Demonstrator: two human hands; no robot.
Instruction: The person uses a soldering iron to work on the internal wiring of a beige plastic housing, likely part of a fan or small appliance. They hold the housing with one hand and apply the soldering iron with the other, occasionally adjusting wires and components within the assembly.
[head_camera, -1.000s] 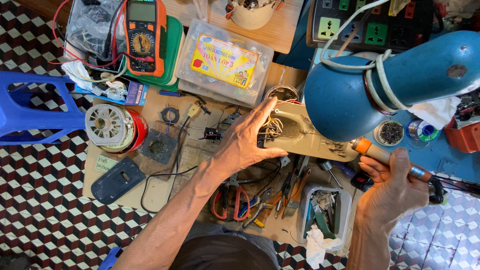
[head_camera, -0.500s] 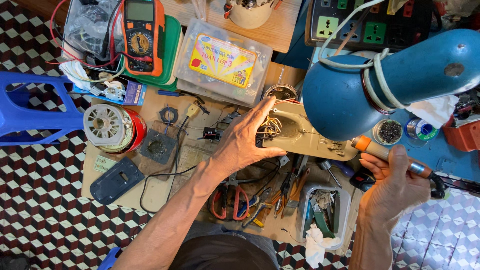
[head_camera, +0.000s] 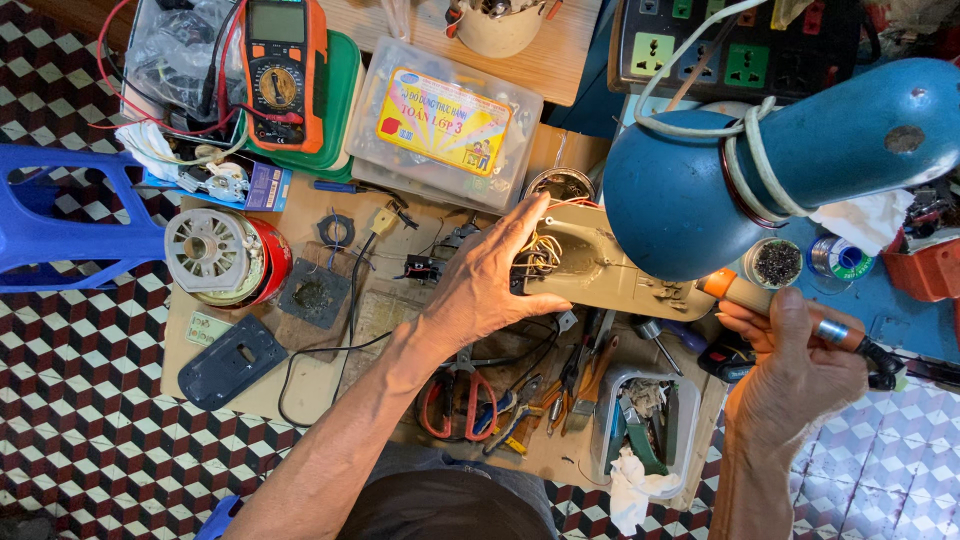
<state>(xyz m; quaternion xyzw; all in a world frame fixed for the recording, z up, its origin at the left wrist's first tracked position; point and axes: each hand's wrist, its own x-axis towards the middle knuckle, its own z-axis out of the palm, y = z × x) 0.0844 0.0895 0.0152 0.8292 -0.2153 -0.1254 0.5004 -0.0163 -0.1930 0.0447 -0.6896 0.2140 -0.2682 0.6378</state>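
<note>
The left hand (head_camera: 490, 285) lies spread over the end of a beige appliance housing (head_camera: 610, 270), thumb under its edge and fingers across the opening where a bundle of wires shows, so it is pressed on the housing rather than closed. The right hand (head_camera: 795, 375) is wrapped around a soldering iron (head_camera: 790, 310) with an orange collar, just off the desk's right edge, its tip hidden behind the blue lamp shade (head_camera: 690, 195) (a white cord is looped around the lamp's neck). The housing sits near the middle of the desk (head_camera: 300, 400). Below it lie red-handled scissors (head_camera: 455, 405), pliers and a clear tray of scraps. Toward the desk's left edge rests a wound motor stator (head_camera: 215, 255); at the far edge stand a multimeter (head_camera: 280, 65) and a clear plastic box (head_camera: 445, 125).
</note>
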